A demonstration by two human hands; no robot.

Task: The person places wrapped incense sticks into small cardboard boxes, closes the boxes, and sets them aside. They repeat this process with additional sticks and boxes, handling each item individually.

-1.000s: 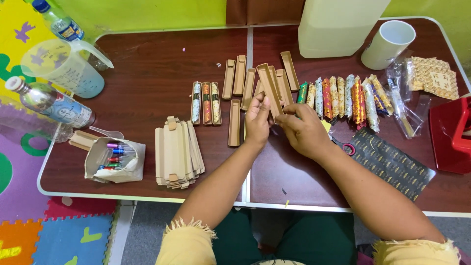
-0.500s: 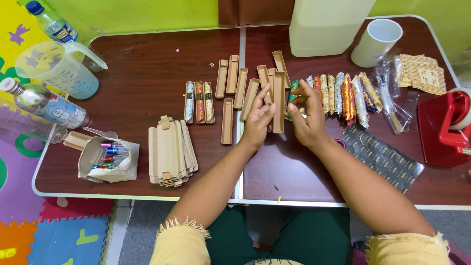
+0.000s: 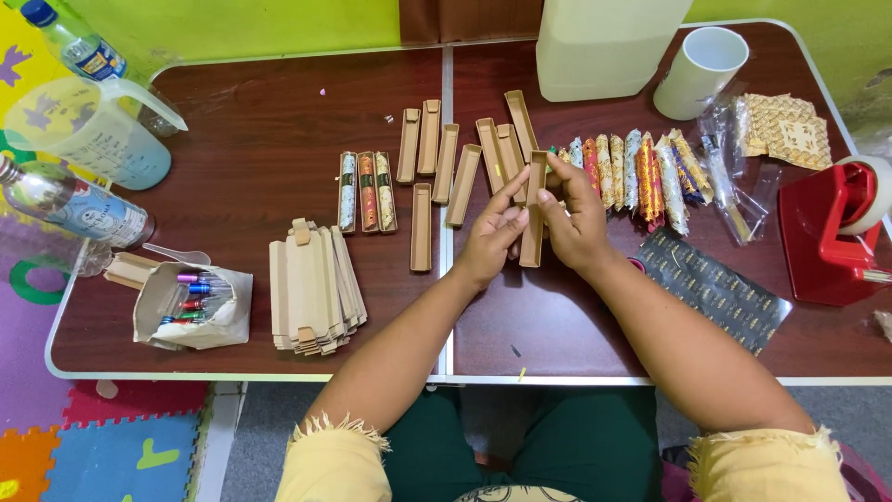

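1. Left hand (image 3: 491, 237): forearm comes up from the lower edge, palm turned inward, fingers stretched up and pinching the left side of a narrow open cardboard tray (image 3: 533, 209).
2. Right hand (image 3: 576, 223): mirrors the left, fingers curled on the tray's right side, index finger up near its top end. Both hands closed on the same tray, held between them.
3. Tray: long, slim, tan cardboard, open side up, standing roughly lengthways away from the person; sits over the dark brown table (image 3: 251, 139), just right of the centre seam. Can't tell if the lower end touches the tabletop.
4. Behind/left of the hands: a loose spread of empty trays (image 3: 446, 158), same kind, lying at slight angles.
5. Further left: three filled trays (image 3: 366, 191) side by side, each w/ a patterned stick inside.
6. Right of the hands: row of patterned wrapped sticks (image 3: 641, 172), touching each other.
7. Near front edge, left: stack of flat folded cardboard blanks (image 3: 311, 288); beside it a paper bag of small bottles (image 3: 190, 302).
8. Far right: red tape dispenser (image 3: 827, 232); white cup (image 3: 699, 70) at back.
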